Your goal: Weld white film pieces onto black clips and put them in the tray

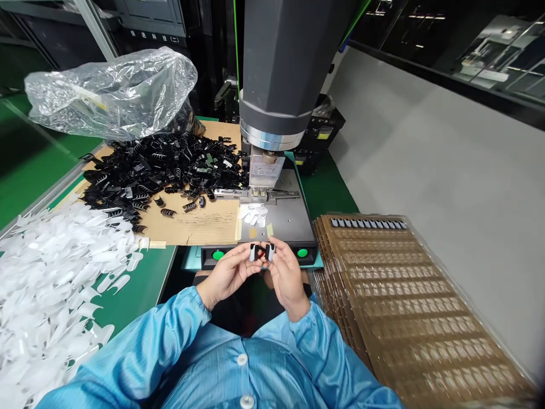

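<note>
Left hand [230, 274]: lower centre of frame, fingertips narrowed on one black-and-white piece [254, 252].
Right hand [287, 272]: just beside, fingertips pinching a second black-and-white piece [271, 251].
Held pieces: side by side, lower centre; probably a check or handling of fitted parts; next move likely calls for light pinch, careful turning, no scuffing.
White parts [51, 301]: heaped lower left; no writing visible.
Green buttons [218, 255]: flanking hands; no lettering legible.
Trays [340, 267]: stacked lower right, similar pieces in top row; no label seen.
Black clips [162, 165]: heaped left of centre; unmarked as far as visible.
Printed sheet [264, 168]: centre, below machine head [275, 128]; too small to read.
Yellow tags [323, 136]: right of machine head; unreadable.
Cabinet sign [154, 37]: upper left; "科技(二)" legible, leading characters unsure.
</note>
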`<act>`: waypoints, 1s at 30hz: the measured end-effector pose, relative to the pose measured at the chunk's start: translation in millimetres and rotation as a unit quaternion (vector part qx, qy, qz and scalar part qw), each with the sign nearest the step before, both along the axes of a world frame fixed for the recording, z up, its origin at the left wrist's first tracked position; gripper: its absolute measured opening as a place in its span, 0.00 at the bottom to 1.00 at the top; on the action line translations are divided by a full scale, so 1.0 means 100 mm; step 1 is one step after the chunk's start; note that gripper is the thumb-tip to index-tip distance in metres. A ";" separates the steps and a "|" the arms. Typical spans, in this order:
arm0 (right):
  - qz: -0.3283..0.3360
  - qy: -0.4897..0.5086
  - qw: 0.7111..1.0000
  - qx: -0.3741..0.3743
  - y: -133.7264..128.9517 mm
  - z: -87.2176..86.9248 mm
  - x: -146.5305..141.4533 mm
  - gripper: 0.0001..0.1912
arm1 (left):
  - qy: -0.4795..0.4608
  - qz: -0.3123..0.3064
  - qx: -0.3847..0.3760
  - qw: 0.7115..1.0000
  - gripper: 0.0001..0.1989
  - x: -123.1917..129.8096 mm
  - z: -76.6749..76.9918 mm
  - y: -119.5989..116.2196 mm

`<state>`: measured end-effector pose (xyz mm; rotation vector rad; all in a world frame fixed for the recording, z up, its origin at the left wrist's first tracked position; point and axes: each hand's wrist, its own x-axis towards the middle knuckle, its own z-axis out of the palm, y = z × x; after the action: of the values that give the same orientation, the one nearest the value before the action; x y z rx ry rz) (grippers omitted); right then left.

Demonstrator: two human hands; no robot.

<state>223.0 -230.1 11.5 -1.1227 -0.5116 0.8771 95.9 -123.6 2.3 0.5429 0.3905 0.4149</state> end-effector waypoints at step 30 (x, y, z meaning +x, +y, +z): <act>0.039 -0.530 0.834 -0.151 -0.34 0.10 0.79 0.14 | 0.259 0.077 0.451 0.851 0.23 -0.28 -0.06 0.35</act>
<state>301.7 -264.0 21.6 -1.8701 -1.3671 0.3180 68.3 -88.8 -3.5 1.5724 0.7646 0.6033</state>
